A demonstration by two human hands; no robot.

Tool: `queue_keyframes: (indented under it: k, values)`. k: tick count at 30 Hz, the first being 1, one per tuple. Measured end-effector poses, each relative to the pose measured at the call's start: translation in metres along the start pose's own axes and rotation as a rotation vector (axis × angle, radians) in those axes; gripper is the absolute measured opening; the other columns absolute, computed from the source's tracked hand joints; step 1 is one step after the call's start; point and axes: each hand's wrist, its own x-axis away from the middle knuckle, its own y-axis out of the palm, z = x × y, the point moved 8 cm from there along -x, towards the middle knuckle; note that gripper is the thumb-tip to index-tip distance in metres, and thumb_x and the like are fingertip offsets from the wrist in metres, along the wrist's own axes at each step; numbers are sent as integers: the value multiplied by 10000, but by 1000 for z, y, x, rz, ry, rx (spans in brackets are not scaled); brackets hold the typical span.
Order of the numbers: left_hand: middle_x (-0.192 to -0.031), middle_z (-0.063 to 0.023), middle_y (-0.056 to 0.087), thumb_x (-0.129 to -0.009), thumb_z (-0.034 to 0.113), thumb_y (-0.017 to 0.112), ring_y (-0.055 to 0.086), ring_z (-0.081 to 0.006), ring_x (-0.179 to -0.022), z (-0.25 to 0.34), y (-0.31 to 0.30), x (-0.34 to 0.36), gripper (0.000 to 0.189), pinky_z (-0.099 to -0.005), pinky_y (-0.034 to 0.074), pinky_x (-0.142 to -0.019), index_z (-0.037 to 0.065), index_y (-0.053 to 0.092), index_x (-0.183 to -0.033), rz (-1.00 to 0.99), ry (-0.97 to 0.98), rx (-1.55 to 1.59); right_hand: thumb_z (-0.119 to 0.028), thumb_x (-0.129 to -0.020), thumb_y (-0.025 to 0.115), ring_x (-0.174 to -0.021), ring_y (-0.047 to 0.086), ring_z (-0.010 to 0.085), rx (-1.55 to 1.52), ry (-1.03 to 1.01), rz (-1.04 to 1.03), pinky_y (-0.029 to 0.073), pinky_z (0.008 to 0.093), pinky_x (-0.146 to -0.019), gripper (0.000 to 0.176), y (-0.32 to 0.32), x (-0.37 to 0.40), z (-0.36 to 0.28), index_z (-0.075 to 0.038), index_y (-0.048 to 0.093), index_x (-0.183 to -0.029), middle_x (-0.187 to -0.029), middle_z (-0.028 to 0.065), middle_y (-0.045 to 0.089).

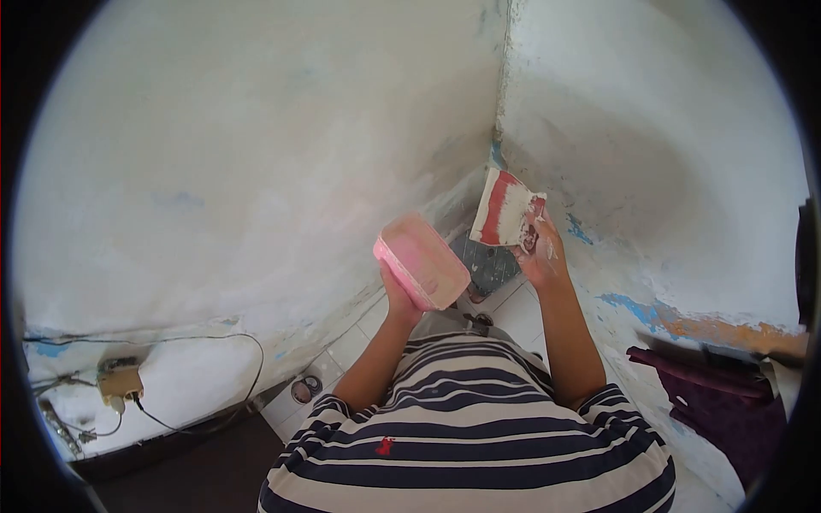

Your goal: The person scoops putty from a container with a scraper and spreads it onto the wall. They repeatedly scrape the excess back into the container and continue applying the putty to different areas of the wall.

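Observation:
My left hand grips a pink plastic tub from below and the side; its open top faces me, and pale putty coats the inside. In my right hand is a putty spreader with a wide red blade, smeared with whitish putty along its edge and near the grip. My right fingers are wrapped round its narrow end and have putty on them. The spreader is apart from the tub, up and to its right, close to the corner of the two walls.
Patchy white walls meet at a corner ahead, with blue and orange paint showing low on the right. A dark, paint-spotted board or stool stands in the corner. Left are a socket box with cables and a dark surface; right hangs purple cloth.

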Motion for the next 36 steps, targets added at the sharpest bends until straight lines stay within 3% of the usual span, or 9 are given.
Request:
queue_keyframes:
  k: [9,12,15,19,27,29,30,32,36]
  values:
    - [-1461,-86,476,-987,688,253,487,-288,-1327,-23,-10,53,753,-470,428,-1090,148,342,-1505,78,147,46,-90,-987,515,-1190,606,256,-116,55,-275,515,431,-994,456,43,27,-1,-30,419,-1430,-1316,111,592]
    - [-1468,-78,468,-975,707,267,478,-294,-1334,-27,-21,66,772,-486,422,-1093,156,329,-1512,36,148,93,-45,-966,512,-1208,576,217,-64,-71,-335,449,361,-1036,459,50,27,-5,16,439,-1415,-1325,101,581]
    - [-1470,-76,464,-964,717,293,479,-301,-1333,-15,-38,75,783,-494,421,-1094,161,323,-1515,41,190,100,-50,-992,538,-1062,575,131,150,-326,-308,446,300,-966,358,60,24,-12,42,506,-1337,-1218,57,604]
    - [-1467,-79,466,-959,718,312,482,-301,-1329,24,-40,78,783,-492,421,-1094,165,326,-1513,-5,304,67,-45,-989,562,-1009,548,82,249,-668,-190,420,235,-927,265,95,23,-26,59,587,-1232,-1134,35,637]
    - [-1433,-82,504,-978,686,310,512,-297,-1298,75,-67,85,743,-483,442,-1069,153,366,-1492,-85,233,54,-32,-988,543,-1018,571,107,465,-1100,29,443,261,-927,285,175,29,-81,88,582,-1244,-1108,68,661]
    - [-1430,-83,508,-980,683,306,516,-295,-1294,80,-74,79,742,-481,445,-1066,148,370,-1491,-101,210,47,17,-956,511,-920,638,151,585,-1353,-19,514,289,-785,323,204,35,-106,66,586,-1266,-1137,149,673]
    - [-1427,-83,512,-982,680,302,520,-294,-1289,82,-77,77,742,-479,448,-1063,144,373,-1489,-92,186,42,17,-956,511,-920,638,151,577,-1371,-7,514,289,-785,323,219,39,-121,66,586,-1266,-1137,149,673]
    - [-1410,-81,522,-977,688,302,527,-294,-1278,86,-73,78,750,-484,454,-1053,135,384,-1477,-138,176,37,50,-914,511,-1018,686,264,797,-1698,-22,540,316,-821,373,264,70,-148,28,601,-1275,-1234,169,665]
    - [-1372,-69,541,-961,712,305,537,-294,-1253,88,-84,70,750,-492,465,-1035,153,410,-1450,-123,179,84,84,-860,510,-1120,657,344,920,-1736,20,540,347,-903,455,300,57,-202,-15,606,-1293,-1301,165,637]
